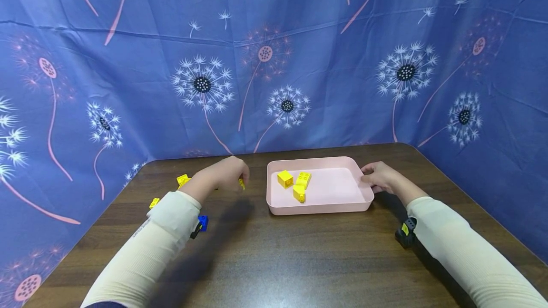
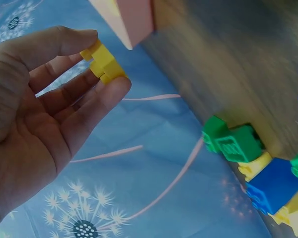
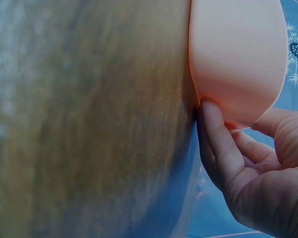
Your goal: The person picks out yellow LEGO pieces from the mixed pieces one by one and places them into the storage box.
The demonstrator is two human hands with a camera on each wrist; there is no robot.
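My left hand (image 1: 227,173) is raised over the table to the left of a pink tray (image 1: 334,187). Between thumb and fingertips it pinches a yellow toy brick (image 2: 107,62), whose studs show in the left wrist view. At the tray's right end, my right hand (image 1: 383,178) grips the wall, its fingers against the outside low down. Inside the tray's left half lie three yellow pieces: a block (image 1: 285,179), a studded brick (image 1: 303,179) and a slanted brick (image 1: 299,193).
Left of the tray, partly behind the left arm, lie yellow bricks (image 1: 182,180) and a blue brick (image 1: 203,223). A green brick (image 2: 238,144) sits among several others in the left wrist view. A blue dandelion-patterned cloth (image 1: 317,61) hangs behind the wooden table (image 1: 299,260).
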